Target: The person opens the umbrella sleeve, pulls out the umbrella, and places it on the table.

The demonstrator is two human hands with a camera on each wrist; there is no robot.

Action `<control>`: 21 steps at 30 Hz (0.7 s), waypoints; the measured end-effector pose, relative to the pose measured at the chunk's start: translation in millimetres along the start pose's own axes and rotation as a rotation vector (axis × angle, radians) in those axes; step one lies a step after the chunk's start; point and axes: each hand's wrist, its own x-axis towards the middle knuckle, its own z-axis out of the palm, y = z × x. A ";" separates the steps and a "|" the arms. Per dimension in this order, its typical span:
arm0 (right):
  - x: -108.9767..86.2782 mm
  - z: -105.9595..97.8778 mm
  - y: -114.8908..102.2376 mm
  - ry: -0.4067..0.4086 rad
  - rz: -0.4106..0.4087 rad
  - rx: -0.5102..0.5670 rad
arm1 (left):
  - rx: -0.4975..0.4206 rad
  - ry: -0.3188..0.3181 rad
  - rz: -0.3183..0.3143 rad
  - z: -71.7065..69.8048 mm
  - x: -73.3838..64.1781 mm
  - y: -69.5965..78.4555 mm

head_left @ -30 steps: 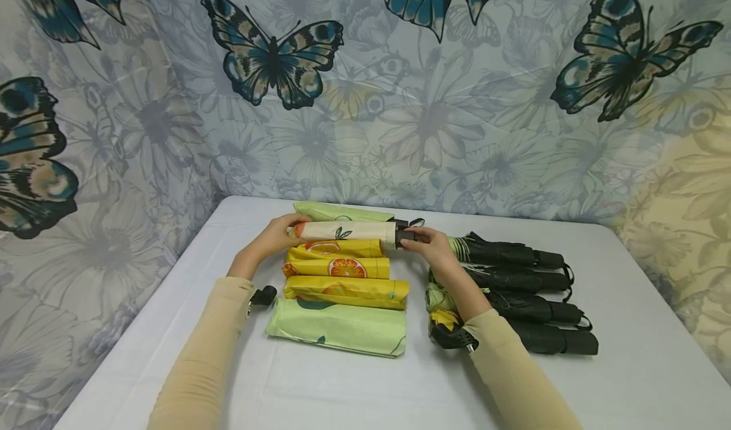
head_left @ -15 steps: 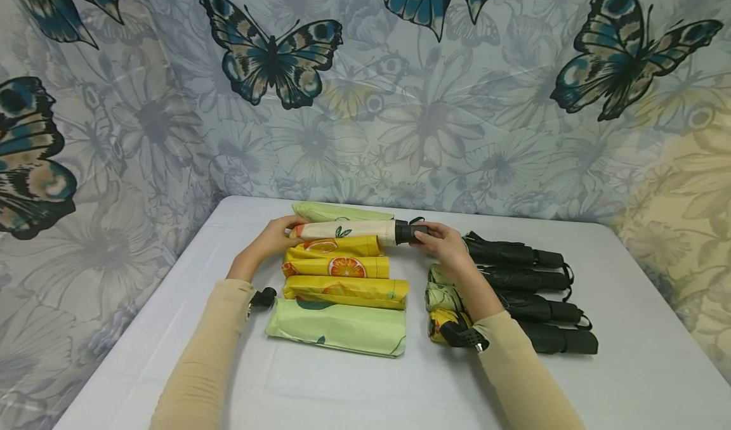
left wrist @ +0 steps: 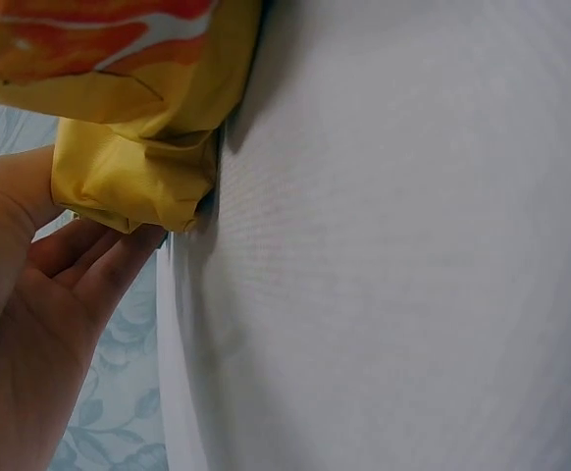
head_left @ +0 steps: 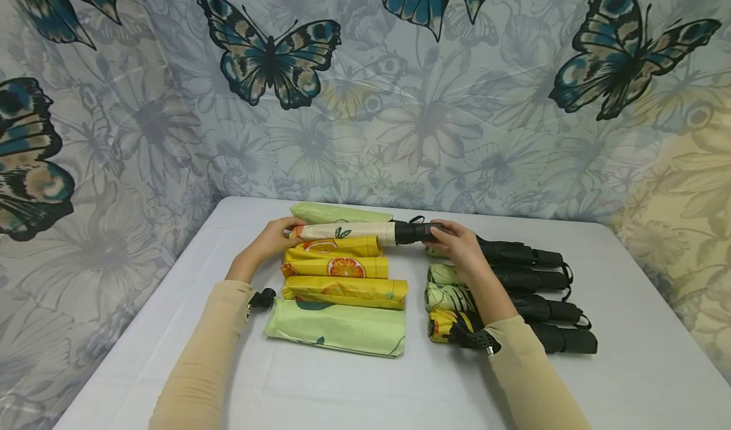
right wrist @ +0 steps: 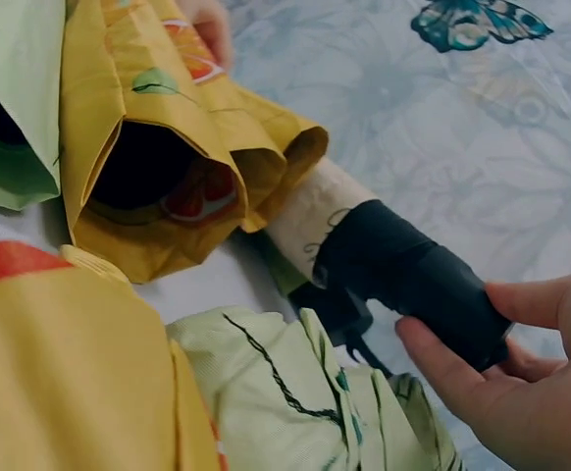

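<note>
My left hand grips the left end of a cream umbrella cover printed with leaves. From the cover's right end sticks a black umbrella handle, its tip pinched between the thumb and fingers of my right hand. In the right wrist view the handle lies in line with the cream cover. Just behind is a light green cover with a black end and wrist loop. The left wrist view shows my left fingers partly hidden behind a yellow cover.
Nearer me lie several yellow covers with orange-slice prints and a wide light green cover. To the right, several folded umbrellas with black ends and green or yellow canopies lie side by side on the white table. A butterfly-print cloth hangs behind.
My right hand has moved right, and more of the black handle shows outside the cream cover. The left hand has stayed at the cover's left end.
</note>
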 end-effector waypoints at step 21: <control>-12.1 -30.8 -10.7 0.071 -0.048 0.019 | -0.003 0.002 -0.009 1.5 0.2 -3.8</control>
